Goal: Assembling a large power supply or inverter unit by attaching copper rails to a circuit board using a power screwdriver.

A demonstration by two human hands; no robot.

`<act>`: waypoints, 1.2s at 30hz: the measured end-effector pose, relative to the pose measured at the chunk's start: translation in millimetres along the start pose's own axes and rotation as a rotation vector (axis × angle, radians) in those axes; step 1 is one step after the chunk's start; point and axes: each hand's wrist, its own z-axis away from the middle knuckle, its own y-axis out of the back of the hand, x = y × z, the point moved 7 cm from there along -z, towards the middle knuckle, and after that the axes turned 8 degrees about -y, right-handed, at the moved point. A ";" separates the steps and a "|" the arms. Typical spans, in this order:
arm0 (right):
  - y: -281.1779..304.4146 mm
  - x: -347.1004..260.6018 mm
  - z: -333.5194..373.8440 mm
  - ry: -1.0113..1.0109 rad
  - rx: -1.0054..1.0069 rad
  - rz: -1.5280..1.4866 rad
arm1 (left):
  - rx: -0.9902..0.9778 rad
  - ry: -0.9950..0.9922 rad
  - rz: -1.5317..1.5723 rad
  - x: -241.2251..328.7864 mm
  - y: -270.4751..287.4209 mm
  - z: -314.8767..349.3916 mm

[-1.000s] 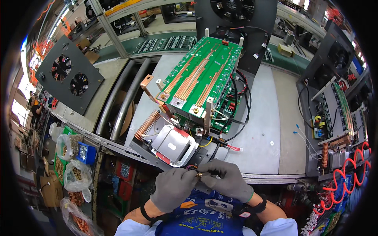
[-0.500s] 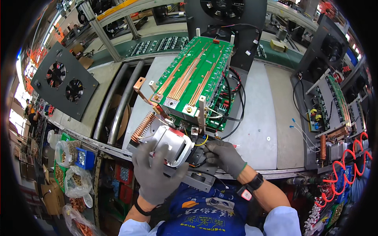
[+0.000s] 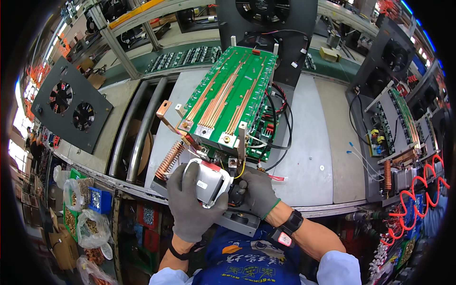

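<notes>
In grey gloves, both my hands work at the near end of a large green circuit board assembly (image 3: pixel 202 102) with copper strips. My left hand (image 3: pixel 192 211) grips a silver block with a white rim (image 3: pixel 203 183), fingers along its left side and thumb at its near right corner. Close to the block's right side, my right hand (image 3: pixel 260 192) is closed, its fingertips beside a black rounded part (image 3: pixel 236 195). What those fingers hold is hidden. A yellow wire (image 3: pixel 242 169) runs down toward them. Left of the block stands a copper coil (image 3: pixel 169 160).
Upright behind the board is a dark fan panel (image 3: pixel 297 52). Another fan panel (image 3: pixel 71 107) leans at the left near metal rollers (image 3: pixel 147 128). Bins and bags of small hardware (image 3: pixel 92 221) hang below left. A similar assembly (image 3: pixel 396 123) and a red coiled hose (image 3: pixel 407 204) are at right.
My left hand has closed onto the white-rimmed block from hovering above it. My right hand has moved left, closer to the block and the black part. The view has shifted slightly.
</notes>
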 end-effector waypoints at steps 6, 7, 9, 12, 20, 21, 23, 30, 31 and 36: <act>-3.1 10.5 -10.5 0.012 0.011 -0.152 | -0.007 -0.006 0.001 -0.5 -0.2 0.5; -4.1 11.3 -11.7 0.021 -0.004 -0.184 | -0.010 -0.001 0.008 -1.0 -0.4 0.9; -3.7 12.6 -13.0 0.021 -0.012 -0.226 | -0.016 0.016 0.031 -2.3 -1.6 1.6; -2.5 13.4 -13.9 0.011 -0.004 -0.234 | -0.016 0.025 0.046 -3.6 -2.0 2.8; -7.3 17.3 -18.7 -0.056 -0.066 -0.337 | -0.025 0.023 0.052 -3.5 -2.7 3.5; -7.9 16.7 -19.2 -0.048 -0.092 -0.333 | -0.029 0.033 0.064 -4.0 -2.6 3.5; -8.0 17.8 -19.7 -0.077 -0.141 -0.370 | -0.033 0.031 0.062 -3.5 -1.6 2.9; -10.7 17.8 -16.1 -0.082 -0.323 -0.332 | -0.037 0.008 0.047 -2.2 -0.8 -0.3; -10.8 17.6 -15.4 -0.081 -0.343 -0.335 | -0.033 0.003 0.035 -1.6 -0.2 -0.8; -12.5 16.5 -12.8 -0.122 -0.439 -0.329 | -0.044 0.007 0.043 -0.2 0.2 -2.5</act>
